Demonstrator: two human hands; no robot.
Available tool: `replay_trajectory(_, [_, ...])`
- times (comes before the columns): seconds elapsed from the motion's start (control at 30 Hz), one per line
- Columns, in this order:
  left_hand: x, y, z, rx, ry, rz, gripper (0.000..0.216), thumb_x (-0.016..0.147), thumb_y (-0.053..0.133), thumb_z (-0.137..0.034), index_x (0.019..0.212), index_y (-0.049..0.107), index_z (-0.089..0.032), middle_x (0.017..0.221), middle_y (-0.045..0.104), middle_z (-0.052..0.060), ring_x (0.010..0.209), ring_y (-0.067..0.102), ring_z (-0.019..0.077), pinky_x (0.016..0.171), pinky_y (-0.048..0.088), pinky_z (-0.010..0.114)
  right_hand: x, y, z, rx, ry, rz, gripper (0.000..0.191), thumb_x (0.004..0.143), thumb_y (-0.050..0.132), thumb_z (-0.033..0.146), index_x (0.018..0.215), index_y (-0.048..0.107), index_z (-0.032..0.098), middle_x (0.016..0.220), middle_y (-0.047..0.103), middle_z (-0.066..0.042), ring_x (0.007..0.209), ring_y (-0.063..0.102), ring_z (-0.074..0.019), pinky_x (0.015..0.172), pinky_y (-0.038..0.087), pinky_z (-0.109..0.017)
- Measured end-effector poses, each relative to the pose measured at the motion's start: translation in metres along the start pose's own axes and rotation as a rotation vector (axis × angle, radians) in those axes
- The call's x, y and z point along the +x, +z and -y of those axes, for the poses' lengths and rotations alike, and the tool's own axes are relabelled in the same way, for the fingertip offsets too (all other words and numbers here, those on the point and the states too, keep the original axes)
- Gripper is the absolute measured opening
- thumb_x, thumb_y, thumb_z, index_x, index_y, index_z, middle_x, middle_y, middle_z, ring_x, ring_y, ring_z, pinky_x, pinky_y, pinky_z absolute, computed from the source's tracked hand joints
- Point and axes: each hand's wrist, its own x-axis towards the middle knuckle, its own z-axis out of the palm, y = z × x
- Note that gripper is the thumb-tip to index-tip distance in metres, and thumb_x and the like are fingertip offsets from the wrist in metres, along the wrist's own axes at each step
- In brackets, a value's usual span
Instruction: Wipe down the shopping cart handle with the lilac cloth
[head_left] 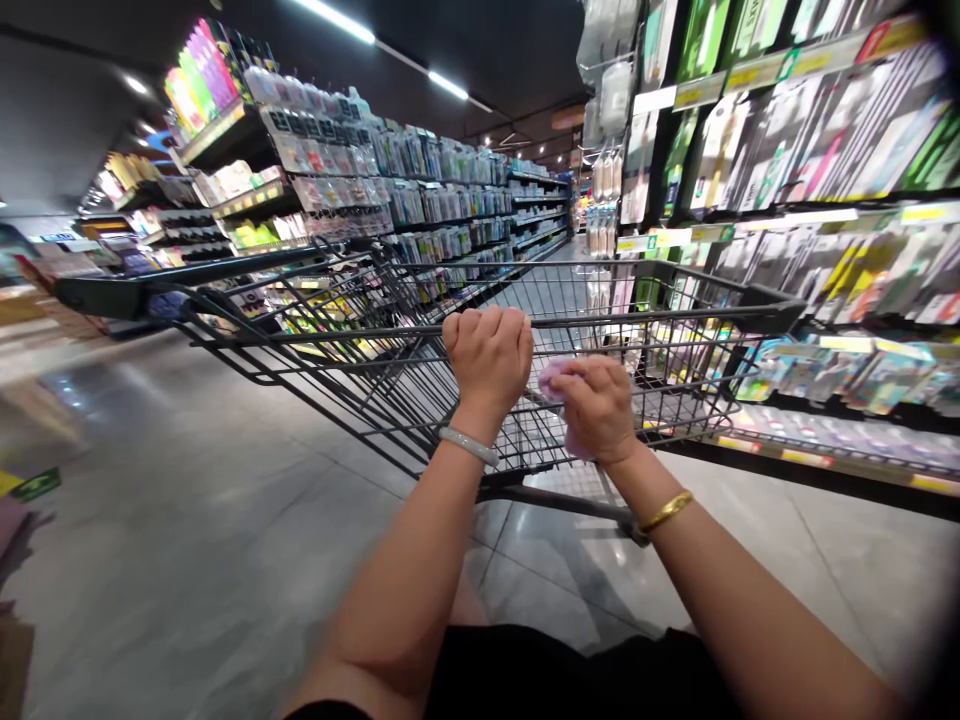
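Observation:
A dark wire shopping cart (390, 385) stands sideways in front of me. My left hand (489, 360) is closed over its near top rail, knuckles up, with a pale bangle on the wrist. To the right of it, my right hand (600, 405) is closed around a soft light-purple thing (556, 378), perhaps cloth or thin plastic; its kind cannot be made out. This hand is just in front of the basket's near side, and a gold bangle circles its wrist. The part of the cart that shows through the wires holds no goods.
Close on the right rises a shelf rack (810, 150) of hanging packaged goods. Another long rack (442, 190) runs back on the left, with an aisle between them. Grey tiled floor (225, 520) spreads at the lower left. The cart's push handle (105, 295) points left.

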Motion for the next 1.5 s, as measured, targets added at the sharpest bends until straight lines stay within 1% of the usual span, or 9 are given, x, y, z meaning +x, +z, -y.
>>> replay_trajectory(0.13, [0.000, -0.001, 0.001, 0.020, 0.010, 0.005, 0.026, 0.101, 0.039, -0.038, 0.088, 0.059, -0.026, 0.082, 0.061, 0.004, 0.088, 0.046, 0.0240, 0.090, 0.028, 0.044, -0.001, 0.001, 0.007, 0.029, -0.045, 0.015, 0.019, 0.083, 0.064, 0.014, 0.092, 0.068, 0.029, 0.102, 0.070, 0.001, 0.099, 0.058, -0.0171, 0.089, 0.047, -0.034])
replay_trajectory(0.37, [-0.002, 0.001, -0.001, 0.016, 0.007, -0.034, 0.026, 0.101, 0.040, -0.037, 0.086, 0.058, -0.026, 0.080, 0.059, 0.004, 0.086, 0.045, 0.0237, 0.089, 0.027, 0.044, 0.026, -0.020, -0.011, 0.072, 0.102, -0.167, 0.020, 0.081, 0.062, 0.014, 0.094, 0.068, 0.028, 0.102, 0.064, -0.003, 0.102, 0.056, -0.0202, 0.094, 0.047, -0.040])
replay_trajectory(0.47, [-0.001, 0.001, 0.000, 0.011, 0.002, -0.022, 0.026, 0.101, 0.039, -0.037, 0.087, 0.058, -0.026, 0.082, 0.059, 0.004, 0.087, 0.045, 0.0239, 0.090, 0.027, 0.044, 0.015, -0.013, -0.011, 0.076, 0.110, -0.133, 0.019, 0.081, 0.061, 0.014, 0.093, 0.069, 0.026, 0.101, 0.063, -0.004, 0.102, 0.055, -0.0205, 0.092, 0.046, -0.040])
replay_trajectory(0.67, [-0.001, 0.000, 0.000, -0.005, -0.010, 0.014, 0.028, 0.101, 0.038, -0.039, 0.088, 0.058, -0.026, 0.083, 0.059, 0.004, 0.089, 0.046, 0.0241, 0.092, 0.027, 0.044, -0.005, 0.002, 0.000, 0.052, 0.025, -0.014, 0.021, 0.082, 0.059, 0.012, 0.090, 0.069, 0.029, 0.103, 0.066, -0.002, 0.101, 0.055, -0.0188, 0.092, 0.045, -0.037])
replay_trajectory(0.9, [-0.002, 0.000, -0.001, -0.007, -0.013, 0.005, 0.026, 0.101, 0.039, -0.038, 0.089, 0.058, -0.026, 0.083, 0.059, 0.004, 0.090, 0.046, 0.0245, 0.091, 0.027, 0.044, 0.017, -0.019, -0.021, 0.072, 0.127, -0.145, 0.022, 0.079, 0.061, 0.014, 0.095, 0.067, 0.028, 0.101, 0.062, -0.003, 0.100, 0.055, -0.0211, 0.090, 0.047, -0.041])
replay_trajectory(1.1, [-0.001, 0.000, -0.001, 0.022, 0.006, -0.019, 0.026, 0.101, 0.040, -0.037, 0.086, 0.058, -0.026, 0.083, 0.061, 0.004, 0.088, 0.047, 0.0238, 0.090, 0.029, 0.044, 0.008, -0.008, -0.004, 0.086, 0.089, -0.073, 0.020, 0.079, 0.060, 0.011, 0.090, 0.068, 0.026, 0.100, 0.063, -0.003, 0.098, 0.056, -0.0194, 0.089, 0.048, -0.038])
replay_trajectory(1.2, [-0.001, -0.001, -0.001, 0.040, 0.009, -0.015, 0.026, 0.101, 0.040, -0.037, 0.087, 0.058, -0.025, 0.082, 0.061, 0.003, 0.088, 0.046, 0.0234, 0.090, 0.029, 0.043, 0.012, -0.010, -0.005, 0.092, 0.077, -0.080, 0.020, 0.079, 0.060, 0.011, 0.089, 0.068, 0.027, 0.100, 0.063, -0.002, 0.098, 0.056, -0.0187, 0.089, 0.048, -0.038])
replay_trajectory(1.4, [-0.001, 0.000, -0.001, 0.002, 0.011, -0.019, 0.024, 0.101, 0.040, -0.036, 0.089, 0.059, -0.026, 0.083, 0.060, 0.004, 0.088, 0.047, 0.0236, 0.089, 0.028, 0.043, 0.036, -0.039, -0.041, 0.058, 0.305, -0.305, 0.026, 0.078, 0.056, 0.012, 0.097, 0.066, 0.026, 0.106, 0.057, -0.004, 0.105, 0.053, -0.0229, 0.094, 0.041, -0.046])
replay_trajectory(1.5, [-0.001, 0.000, -0.001, -0.003, 0.007, -0.024, 0.024, 0.101, 0.040, -0.036, 0.089, 0.059, -0.026, 0.083, 0.061, 0.004, 0.089, 0.047, 0.0238, 0.090, 0.028, 0.044, 0.038, -0.040, -0.046, 0.005, 0.377, -0.324, 0.028, 0.076, 0.056, 0.012, 0.098, 0.066, 0.025, 0.106, 0.055, -0.005, 0.105, 0.052, -0.0240, 0.095, 0.038, -0.047])
